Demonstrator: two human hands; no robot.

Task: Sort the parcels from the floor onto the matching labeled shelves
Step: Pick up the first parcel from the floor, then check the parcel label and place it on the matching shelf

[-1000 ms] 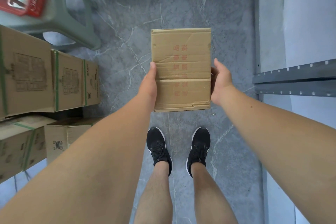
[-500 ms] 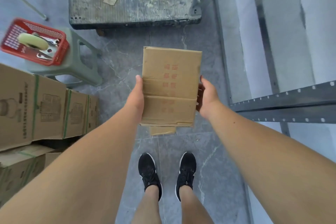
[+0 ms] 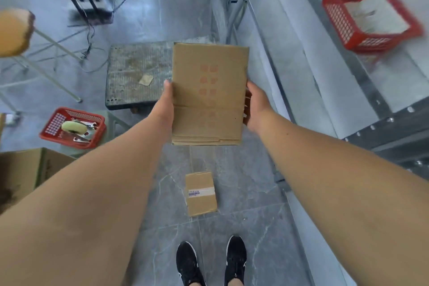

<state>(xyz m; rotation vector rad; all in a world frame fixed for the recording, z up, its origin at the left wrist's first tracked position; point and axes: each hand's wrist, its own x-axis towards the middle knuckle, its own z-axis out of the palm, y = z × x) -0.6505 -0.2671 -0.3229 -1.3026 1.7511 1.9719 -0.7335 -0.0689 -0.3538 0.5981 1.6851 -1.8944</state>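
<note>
I hold a brown cardboard parcel [image 3: 209, 93] with faded red print out in front of me, above the floor. My left hand [image 3: 165, 104] grips its left edge and my right hand [image 3: 254, 105] grips its right edge. A smaller taped parcel [image 3: 201, 193] with a white label lies on the grey floor below, just ahead of my black shoes. The metal shelf unit [image 3: 392, 130] runs along the right side, with a red basket [image 3: 369, 11] on one shelf.
A grey platform cart [image 3: 132, 76] stands ahead on the left. A red basket with tape rolls [image 3: 73, 126] sits on a grey stool. Cardboard boxes [image 3: 27, 169] are at the left edge. A wooden-topped stool [image 3: 14, 32] and cables lie far left.
My view has tilted upward and forward. The parcel has stayed in both hands and is now raised higher. The small parcel on the floor and the shelf basket have come into view.
</note>
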